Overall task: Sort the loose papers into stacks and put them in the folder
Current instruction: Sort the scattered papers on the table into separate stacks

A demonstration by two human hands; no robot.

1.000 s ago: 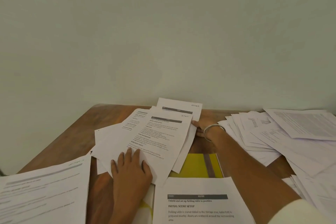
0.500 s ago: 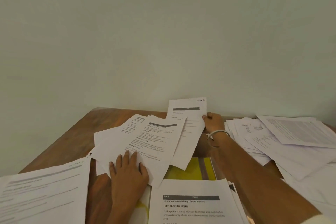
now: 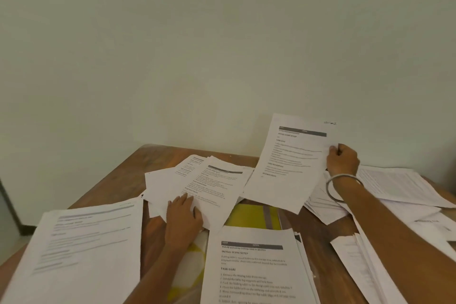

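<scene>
While the pale wall (image 3: 222, 44) fills the whole upper view, the wooden table (image 3: 118, 180) below it is buried in paper. Biggest of the lot, a printed stack (image 3: 81, 254) lies at the near left, its text blurred. Over on the right, a wide spread of loose sheets (image 3: 404, 190) fans out under the right forearm, running down to the near right edge. Front and centre sits another stack (image 3: 256, 266), its top page headed with a dark bar and readable lines. Behind that, a fanned pile (image 3: 197, 185) lies mid-table, and the left hand (image 3: 183, 219) rests flat on its near edge, fingers straight and spread, pressing the pages down. Now the lifted sheet (image 3: 288, 163): it stands tilted up off the table, and the right hand (image 3: 343, 159) pinches its right edge, fingers curled around it, a metal bangle (image 3: 343, 186) round the wrist. Between the piles peeks the yellow folder (image 3: 251, 216), flat on the table and mostly covered; whether it lies open is hard to tell.
</scene>
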